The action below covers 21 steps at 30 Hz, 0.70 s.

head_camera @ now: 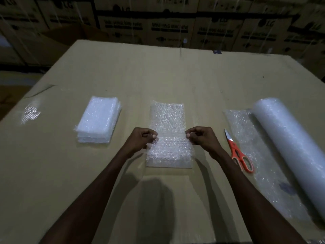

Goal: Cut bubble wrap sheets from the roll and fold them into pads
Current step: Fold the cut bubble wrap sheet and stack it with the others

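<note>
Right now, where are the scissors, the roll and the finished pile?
scissors (237, 154): head view, orange handle near the pivot.
roll (288, 147): head view, middle of its side.
pile of pads (98, 118): head view, top pad.

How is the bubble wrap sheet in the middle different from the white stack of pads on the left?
The bubble wrap sheet is thin and see-through, only partly folded; the stack of pads is thick, white and fully folded. The left hand and right hand pinch the sheet's near edge; nothing touches the stack. Both are bubble wrap lying on the cardboard surface.
</note>
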Motion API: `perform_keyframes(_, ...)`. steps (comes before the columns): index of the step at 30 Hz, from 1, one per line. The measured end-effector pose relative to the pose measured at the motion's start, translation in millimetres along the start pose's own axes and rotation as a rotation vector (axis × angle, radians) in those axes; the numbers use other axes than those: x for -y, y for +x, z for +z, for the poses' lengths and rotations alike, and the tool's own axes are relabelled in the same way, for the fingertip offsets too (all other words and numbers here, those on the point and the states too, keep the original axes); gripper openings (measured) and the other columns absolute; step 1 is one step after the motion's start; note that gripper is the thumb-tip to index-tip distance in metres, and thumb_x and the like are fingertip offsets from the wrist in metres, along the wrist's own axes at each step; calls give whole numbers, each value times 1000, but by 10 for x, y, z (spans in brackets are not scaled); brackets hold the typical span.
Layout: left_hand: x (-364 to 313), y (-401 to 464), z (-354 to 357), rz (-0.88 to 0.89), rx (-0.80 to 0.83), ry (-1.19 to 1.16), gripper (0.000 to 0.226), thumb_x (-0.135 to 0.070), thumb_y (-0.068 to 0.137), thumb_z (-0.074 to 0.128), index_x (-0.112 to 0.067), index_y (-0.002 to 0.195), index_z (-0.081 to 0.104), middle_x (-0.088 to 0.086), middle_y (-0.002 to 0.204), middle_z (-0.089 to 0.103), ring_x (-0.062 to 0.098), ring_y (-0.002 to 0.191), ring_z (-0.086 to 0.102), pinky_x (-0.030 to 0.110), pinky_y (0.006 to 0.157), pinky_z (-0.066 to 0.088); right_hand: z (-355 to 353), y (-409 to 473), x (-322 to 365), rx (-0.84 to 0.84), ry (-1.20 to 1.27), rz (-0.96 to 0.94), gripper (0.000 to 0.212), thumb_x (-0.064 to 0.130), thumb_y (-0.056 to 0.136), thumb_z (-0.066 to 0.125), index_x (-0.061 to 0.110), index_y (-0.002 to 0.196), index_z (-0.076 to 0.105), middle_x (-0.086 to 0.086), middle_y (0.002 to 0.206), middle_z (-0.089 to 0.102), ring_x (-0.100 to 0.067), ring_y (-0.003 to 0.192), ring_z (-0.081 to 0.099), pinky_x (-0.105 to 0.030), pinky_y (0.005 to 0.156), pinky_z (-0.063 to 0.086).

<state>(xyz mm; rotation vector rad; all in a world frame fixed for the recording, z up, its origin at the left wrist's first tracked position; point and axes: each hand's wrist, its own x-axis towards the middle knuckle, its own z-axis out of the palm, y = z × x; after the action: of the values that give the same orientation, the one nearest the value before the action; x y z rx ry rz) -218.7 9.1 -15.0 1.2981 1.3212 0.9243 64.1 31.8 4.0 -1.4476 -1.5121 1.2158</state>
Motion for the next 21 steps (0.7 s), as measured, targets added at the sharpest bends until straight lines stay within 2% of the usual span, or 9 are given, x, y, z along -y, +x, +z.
perform_keyframes(4,-47,548,-166,17,-107,4,6,-13,90,73,-16,94,76,-2,81,73,8,73,68,26,59,56,61,604,67,-59,4,43,14,2,89,75,2,103,76,-11,74,69,-14,61,59,-26,62,55)
perform_keyframes(6,-45,814,-226,4,-155,-18,5,-11,88,76,-14,91,76,2,77,72,10,68,66,26,57,54,60,862,62,-56,2,78,17,-1,89,74,-2,107,74,-10,75,69,-15,63,60,-24,63,56)
perform_keyframes(10,-49,1234,-285,-87,-182,-55,8,-5,87,75,-12,88,74,11,79,73,18,68,65,28,58,50,-1,1251,54,-65,25,118,8,0,88,76,4,94,75,-15,81,70,-22,72,62,-27,66,58)
perform_keyframes(14,-28,1587,-311,-82,-211,11,9,-6,86,75,-15,85,75,17,82,74,21,69,65,30,59,49,-24,1555,-5,-126,19,140,10,1,88,76,11,87,76,-7,74,70,-15,66,62,-25,61,56)
perform_keyframes(18,20,1873,-324,-52,-261,129,18,-11,84,79,-26,75,73,4,68,72,16,57,63,30,59,49,-13,1844,-123,-192,-12,114,12,4,85,80,15,81,77,-2,69,70,-14,63,60,-29,62,53)
perform_keyframes(21,74,2018,-317,-21,-325,252,14,-15,82,79,-26,75,74,-5,65,70,6,52,61,24,62,48,11,2036,-235,-226,-34,99,12,7,79,86,14,79,77,-4,70,70,-16,65,61,-33,68,54)
